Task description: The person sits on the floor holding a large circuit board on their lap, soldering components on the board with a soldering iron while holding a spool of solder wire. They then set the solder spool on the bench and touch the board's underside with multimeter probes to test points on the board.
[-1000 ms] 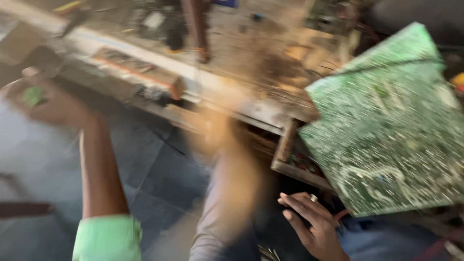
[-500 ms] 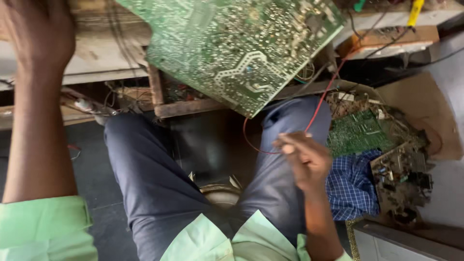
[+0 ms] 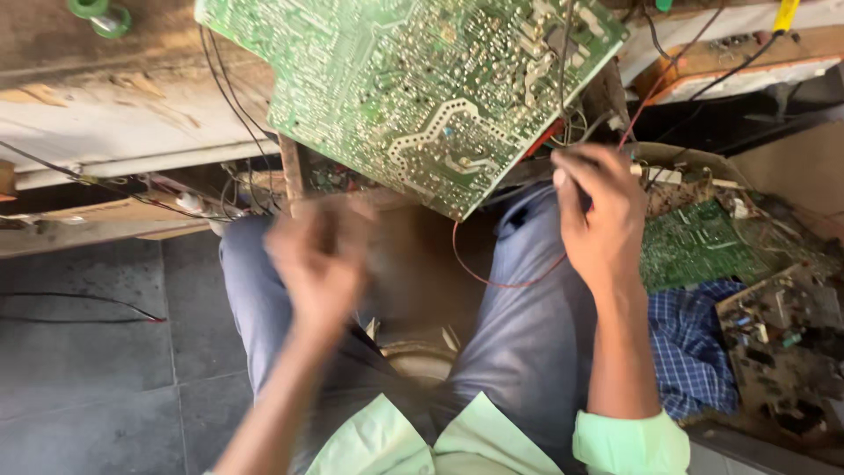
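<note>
A large green circuit board [image 3: 422, 84], solder side up, hangs over the edge of a worn wooden bench [image 3: 105, 114] above my lap. My right hand [image 3: 598, 215] is raised to the board's lower right edge, its fingers pinched near a thin red wire [image 3: 492, 280] and other wires there; what it grips is hidden. My left hand [image 3: 321, 264] is blurred below the board's lower left corner, fingers loosely curled, with nothing visible in it. I sit with grey trousers [image 3: 527, 352] under both hands.
A pile of other circuit boards [image 3: 703, 246] and a blue checked cloth [image 3: 694, 352] lie at the right. A green solder spool [image 3: 101, 13] sits on the bench top left. Loose black and red wires [image 3: 79, 303] cross the dark tiled floor at the left.
My left hand dropped from the bench at upper left to below the board. My right hand rose from my lap to the board's lower right edge. The view shifted.
</note>
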A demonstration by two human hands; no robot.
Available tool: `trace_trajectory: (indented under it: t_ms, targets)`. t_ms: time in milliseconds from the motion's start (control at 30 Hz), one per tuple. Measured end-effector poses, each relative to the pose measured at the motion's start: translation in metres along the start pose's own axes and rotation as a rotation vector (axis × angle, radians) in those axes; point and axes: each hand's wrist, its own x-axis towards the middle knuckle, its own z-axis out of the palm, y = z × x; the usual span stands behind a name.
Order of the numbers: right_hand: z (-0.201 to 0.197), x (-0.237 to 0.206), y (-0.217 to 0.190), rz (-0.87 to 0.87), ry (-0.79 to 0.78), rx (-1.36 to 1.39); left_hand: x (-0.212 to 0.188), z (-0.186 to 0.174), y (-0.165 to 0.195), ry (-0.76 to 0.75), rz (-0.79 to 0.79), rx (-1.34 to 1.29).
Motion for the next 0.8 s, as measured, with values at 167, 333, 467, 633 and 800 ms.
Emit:
trace_trajectory:
  t_ms: [167, 333, 467, 633, 800]
  targets:
    - [0.025, 0.03, 0.028, 0.059, -0.102, -0.269, -0.063, 0.093, 0.005, -0.377, -0.189, -0.357]
    - [0.03, 0.027, 0.036, 0.043, -0.171, -0.302, -0.071, 0.11, 0.036, -0.475, -0.275, -0.511]
    - [0.023, 0.024, 0.03, 0.032, -0.21, -0.304, -0.077, 0.096, 0.059, -0.573, 0.064, -0.323]
    - [0.001, 0.013, 0.018, 0.132, -0.129, -0.063, -0.064, 0.069, 0.085, -0.677, 0.418, -0.385]
    - [-0.027, -0.015, -0.004, 0.309, 0.252, 0.431, -0.042, 0.051, 0.095, -0.565, 0.183, -0.422]
